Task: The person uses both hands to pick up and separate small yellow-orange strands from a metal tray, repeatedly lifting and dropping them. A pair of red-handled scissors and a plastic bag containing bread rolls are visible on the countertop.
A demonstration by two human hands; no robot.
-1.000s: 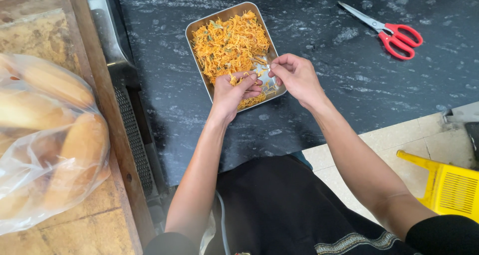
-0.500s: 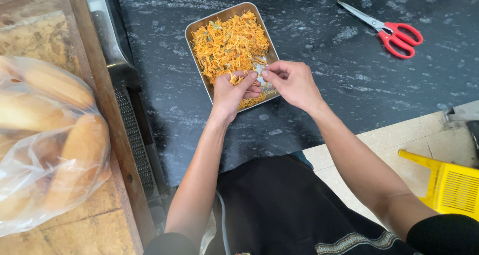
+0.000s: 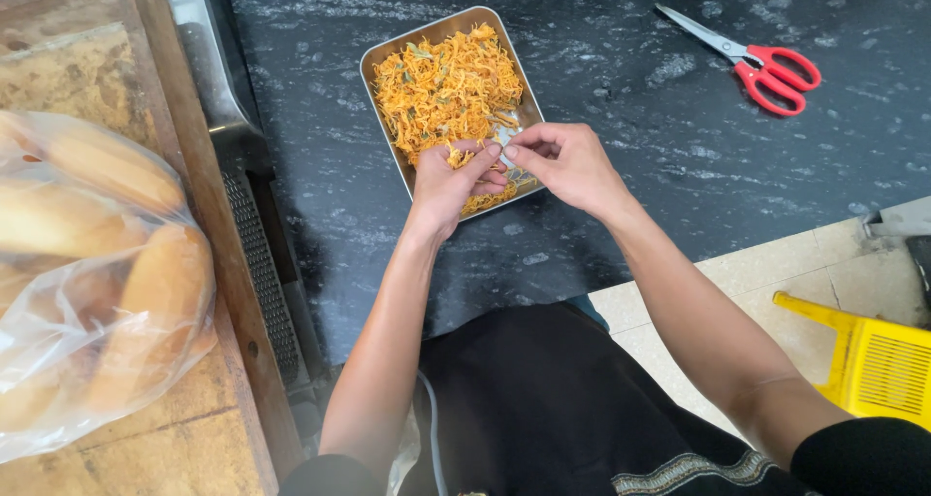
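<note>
A rectangular metal tray (image 3: pixel 382 59) full of orange shredded strands with green flecks lies on the dark stone counter (image 3: pixel 630 186). My left hand (image 3: pixel 448 181) rests over the tray's near end, fingers curled around a small clump of orange strands. My right hand (image 3: pixel 570 163) is beside it at the tray's near right corner, thumb and fingertips pinched together on a small pale bit that I cannot make out clearly. The fingertips of both hands almost touch above the tray.
Red-handled scissors (image 3: pixel 754 63) lie on the counter at the far right. A clear plastic bag of bread rolls (image 3: pixel 92 263) sits on a wooden block (image 3: pixel 184 428) at the left. A yellow plastic stool (image 3: pixel 868 360) stands on the tiled floor at the lower right.
My right hand has shifted slightly left toward my left hand, its fingers closing into a pinch. My left hand stays over the tray's near end.
</note>
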